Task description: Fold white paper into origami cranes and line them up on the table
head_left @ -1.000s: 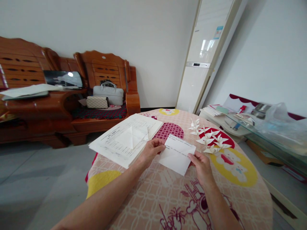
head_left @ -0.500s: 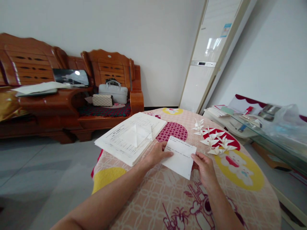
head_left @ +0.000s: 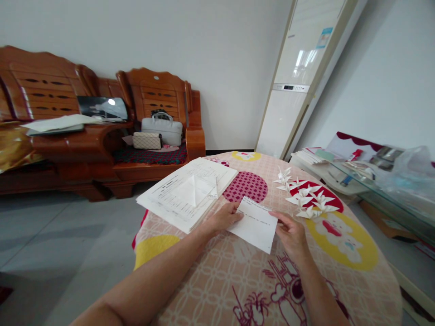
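Observation:
A roughly square sheet of printed paper (head_left: 254,228) is held between my two hands above the patterned tablecloth. My left hand (head_left: 226,217) grips its left edge, thumb on top. At its upper right edge, my right hand (head_left: 288,228) pinches the sheet; the fingers underneath are partly hidden. Left of my hands lies a stack of printed papers (head_left: 166,213), with a creased white sheet (head_left: 195,190) on top of it. Several folded paper cranes (head_left: 311,199) stand in a group to the right, beyond my right hand.
The round table (head_left: 204,290) has a cloth with cartoon figures. A glass-topped stand (head_left: 370,181) with papers and a plastic bag (head_left: 414,167) is at the right. Wooden chairs (head_left: 156,99) with bags (head_left: 165,129) stand at back left, a tall air conditioner (head_left: 283,113) behind the table.
My right hand has shifted up along the paper's right side to its upper corner, and the far edge looks tilted or bent. My left hand keeps its hold. The view has moved slightly.

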Demonstrator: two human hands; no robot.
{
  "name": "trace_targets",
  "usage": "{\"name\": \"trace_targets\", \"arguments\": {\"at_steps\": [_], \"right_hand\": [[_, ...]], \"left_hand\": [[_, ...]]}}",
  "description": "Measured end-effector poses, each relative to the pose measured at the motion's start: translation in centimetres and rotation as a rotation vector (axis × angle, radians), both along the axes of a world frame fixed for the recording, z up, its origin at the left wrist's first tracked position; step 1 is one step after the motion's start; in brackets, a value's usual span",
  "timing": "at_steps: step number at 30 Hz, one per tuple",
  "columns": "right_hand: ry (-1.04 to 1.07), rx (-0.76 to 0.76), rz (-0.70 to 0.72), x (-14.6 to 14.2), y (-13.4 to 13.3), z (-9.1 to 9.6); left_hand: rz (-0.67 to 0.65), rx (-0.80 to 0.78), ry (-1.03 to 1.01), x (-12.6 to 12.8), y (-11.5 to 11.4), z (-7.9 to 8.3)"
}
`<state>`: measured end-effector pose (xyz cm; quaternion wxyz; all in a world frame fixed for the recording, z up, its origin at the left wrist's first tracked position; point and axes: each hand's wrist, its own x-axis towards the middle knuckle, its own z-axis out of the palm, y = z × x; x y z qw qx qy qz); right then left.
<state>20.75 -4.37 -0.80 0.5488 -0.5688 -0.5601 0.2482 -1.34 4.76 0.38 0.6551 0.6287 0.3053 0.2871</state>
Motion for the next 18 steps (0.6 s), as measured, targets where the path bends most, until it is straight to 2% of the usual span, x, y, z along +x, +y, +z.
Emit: {"name": "trace_targets", "arguments": {"at_steps": [5, 10, 12, 15, 18], "right_hand": [[-0.392, 0.151, -0.063, 0.7, -0.1, 0.0], [-0.633, 0.263, 0.015, 0.7, -0.1, 0.4], [-0.666, 0.271, 0.058, 0.3, -0.3, 0.7], [-0.654, 0.249, 0.151, -0.4, -0.9, 1.5], [-0.620, 0.137, 0.238, -0.7, -1.4, 2.1]], "left_hand": [[0.037, 0.153, 0.114, -0.1, 0.2, -0.3], [0.046, 0.458, 0.345, -0.2, 0.1, 0.6], [0.035, 0.549, 0.394, -0.2, -0.1, 1.0], [-0.005, 0.604, 0.402, -0.1, -0.4, 1.2], [-0.032, 0.615, 0.378, 0.2, -0.7, 0.9]]}}
